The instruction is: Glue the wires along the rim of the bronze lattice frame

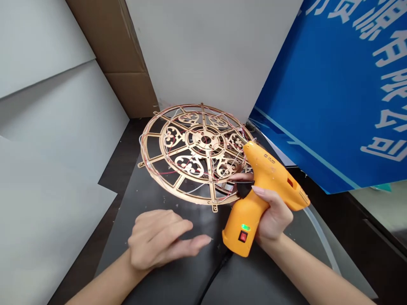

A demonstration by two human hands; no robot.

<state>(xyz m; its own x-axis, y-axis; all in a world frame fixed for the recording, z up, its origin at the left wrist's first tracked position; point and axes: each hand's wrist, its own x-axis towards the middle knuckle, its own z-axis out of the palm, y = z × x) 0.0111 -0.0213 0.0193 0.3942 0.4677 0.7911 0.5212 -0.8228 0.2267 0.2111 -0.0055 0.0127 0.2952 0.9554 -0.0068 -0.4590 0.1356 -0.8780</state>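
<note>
My right hand (274, 212) grips an orange hot glue gun (270, 173) by its handle, with fingers near the black trigger. A green light glows above a red switch on the handle. The nozzle points up and left, over the right edge of a round openwork wooden frame (178, 192). Red and white wires run along the rim and across the scrollwork of this frame. My left hand (165, 239) hovers in front of the frame, apart from it. Its fingers are loosely curled, the thumb stands apart from the index finger, and nothing shows between them.
A dark grey mat (127, 220) covers the dark table. White panels (203, 55) stand behind and at left, beside brown cardboard (127, 84). To the right leans a blue board (318, 97) with white characters. A black cord (213, 275) leaves the handle, and a clear glue stick (322, 237) trails behind the gun.
</note>
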